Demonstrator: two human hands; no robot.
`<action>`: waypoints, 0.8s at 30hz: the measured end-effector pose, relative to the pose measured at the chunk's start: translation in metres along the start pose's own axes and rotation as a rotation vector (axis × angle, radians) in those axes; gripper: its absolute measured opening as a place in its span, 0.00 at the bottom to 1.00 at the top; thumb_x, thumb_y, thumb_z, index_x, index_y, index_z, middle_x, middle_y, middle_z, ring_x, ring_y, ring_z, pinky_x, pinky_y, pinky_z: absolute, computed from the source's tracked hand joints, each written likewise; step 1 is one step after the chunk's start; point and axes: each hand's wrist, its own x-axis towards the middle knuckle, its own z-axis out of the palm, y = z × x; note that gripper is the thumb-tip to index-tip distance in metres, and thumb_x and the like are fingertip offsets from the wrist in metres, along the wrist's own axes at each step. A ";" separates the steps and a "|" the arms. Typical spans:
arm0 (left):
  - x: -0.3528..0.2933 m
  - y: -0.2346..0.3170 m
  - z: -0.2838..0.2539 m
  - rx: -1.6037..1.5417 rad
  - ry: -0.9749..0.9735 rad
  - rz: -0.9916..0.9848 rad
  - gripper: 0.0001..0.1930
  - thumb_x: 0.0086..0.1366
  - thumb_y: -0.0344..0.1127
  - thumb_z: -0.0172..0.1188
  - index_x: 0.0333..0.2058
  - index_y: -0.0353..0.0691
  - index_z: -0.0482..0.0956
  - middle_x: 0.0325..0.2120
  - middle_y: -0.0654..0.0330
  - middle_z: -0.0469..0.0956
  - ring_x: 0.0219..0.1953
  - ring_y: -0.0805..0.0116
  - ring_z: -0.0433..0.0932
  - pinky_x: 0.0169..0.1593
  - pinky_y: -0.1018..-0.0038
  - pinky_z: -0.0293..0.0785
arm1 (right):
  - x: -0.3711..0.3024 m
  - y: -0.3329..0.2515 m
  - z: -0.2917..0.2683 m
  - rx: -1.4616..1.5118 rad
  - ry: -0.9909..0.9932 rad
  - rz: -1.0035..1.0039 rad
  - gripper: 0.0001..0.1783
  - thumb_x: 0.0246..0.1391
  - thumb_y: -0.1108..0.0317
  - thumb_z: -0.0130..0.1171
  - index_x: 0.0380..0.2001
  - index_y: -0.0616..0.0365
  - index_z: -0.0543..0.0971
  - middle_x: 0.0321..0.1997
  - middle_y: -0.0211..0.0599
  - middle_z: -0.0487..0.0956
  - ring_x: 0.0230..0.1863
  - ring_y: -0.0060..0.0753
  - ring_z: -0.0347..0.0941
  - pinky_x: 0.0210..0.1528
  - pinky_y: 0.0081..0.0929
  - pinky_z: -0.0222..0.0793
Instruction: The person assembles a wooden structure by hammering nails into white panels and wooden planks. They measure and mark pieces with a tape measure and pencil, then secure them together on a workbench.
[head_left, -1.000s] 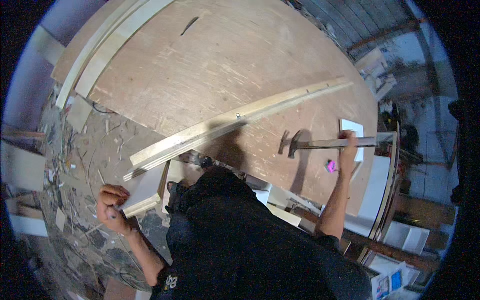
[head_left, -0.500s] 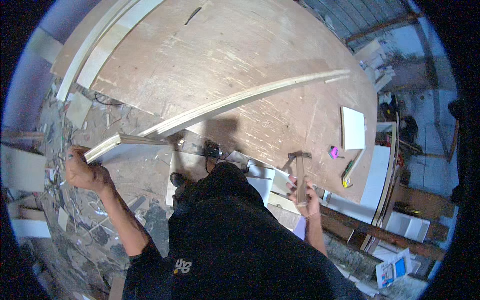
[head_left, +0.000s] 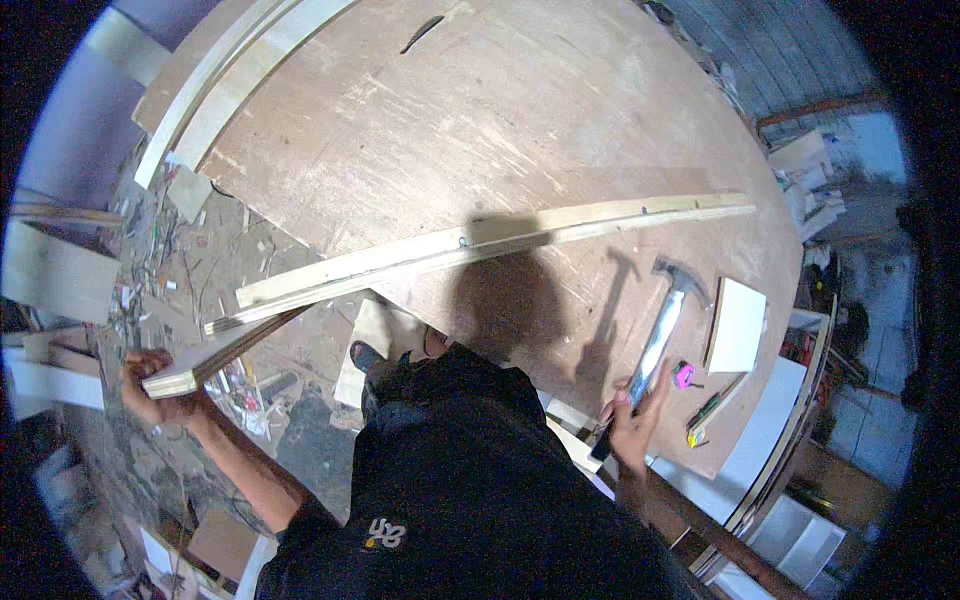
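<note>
Head view: since a second ago, the hammer point(head_left: 662, 322) has been lifted off the far right of the table point(head_left: 480, 130) and brought in toward the body; half a second ago it was held low at the table's near edge, and now it is raised again, its head up over the wood at centre right. Over the same time the left hand point(head_left: 158, 392) has swung out to the lower left of the frame and has taken the loose end of a short wooden strip point(head_left: 225, 352). From this it is judged that a stroke is being readied while the strip is steadied.

The hammer's long axis runs from lower left to upper right, the handle end in the right hand point(head_left: 632, 420) at lower centre right, the metal head pointing to the upper right. The grip of the right hand is wrapped tight about the handle. The left grip is closed about the strip's end.

The strip runs from the left hand up and rightward to meet the long pale batten point(head_left: 520, 238), which lies across the table from centre left to upper right.

Just right of the hammer, a white board point(head_left: 738, 325) lies flat.
</note>
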 end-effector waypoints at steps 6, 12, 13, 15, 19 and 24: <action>-0.014 0.016 -0.032 0.019 -0.081 0.057 0.16 0.71 0.45 0.45 0.25 0.44 0.63 0.25 0.60 0.61 0.28 0.66 0.61 0.35 0.67 0.60 | 0.181 -0.092 -0.004 -0.669 -0.513 -0.346 0.27 0.69 0.63 0.55 0.68 0.56 0.68 0.51 0.53 0.83 0.51 0.47 0.83 0.55 0.37 0.75; 0.021 0.050 -0.086 -0.157 -0.512 -0.406 0.14 0.69 0.49 0.49 0.31 0.47 0.71 0.35 0.57 0.71 0.39 0.59 0.66 0.49 0.58 0.64 | 0.306 -0.116 0.081 -1.140 -1.161 -0.427 0.24 0.62 0.63 0.62 0.62 0.48 0.76 0.51 0.47 0.84 0.46 0.56 0.83 0.48 0.45 0.79; 0.025 0.053 -0.094 -0.140 -0.496 -0.379 0.14 0.69 0.49 0.49 0.31 0.47 0.71 0.35 0.57 0.71 0.38 0.59 0.66 0.49 0.58 0.64 | 0.318 -0.110 0.094 -1.165 -1.208 -0.520 0.24 0.62 0.58 0.63 0.61 0.44 0.77 0.49 0.43 0.85 0.45 0.53 0.83 0.48 0.46 0.79; 0.028 0.058 -0.104 -0.102 -0.468 -0.272 0.14 0.69 0.49 0.49 0.30 0.47 0.71 0.34 0.58 0.71 0.38 0.59 0.66 0.48 0.59 0.64 | 0.340 -0.092 0.116 -1.153 -1.253 -0.524 0.23 0.62 0.56 0.63 0.60 0.41 0.78 0.49 0.41 0.85 0.44 0.52 0.83 0.48 0.45 0.80; 0.026 0.059 -0.100 -0.054 -0.438 -0.205 0.14 0.68 0.49 0.48 0.30 0.47 0.71 0.33 0.58 0.70 0.37 0.60 0.66 0.47 0.60 0.64 | 0.374 -0.062 0.136 -1.129 -1.382 -0.822 0.20 0.65 0.56 0.58 0.60 0.39 0.77 0.47 0.40 0.86 0.47 0.53 0.82 0.50 0.48 0.79; 0.029 0.058 -0.078 -0.016 -0.429 -0.192 0.14 0.68 0.49 0.48 0.29 0.47 0.71 0.32 0.58 0.70 0.35 0.61 0.66 0.45 0.60 0.63 | 0.393 -0.050 0.165 -1.156 -1.583 -0.883 0.20 0.67 0.59 0.56 0.60 0.42 0.74 0.54 0.40 0.83 0.48 0.51 0.83 0.49 0.48 0.81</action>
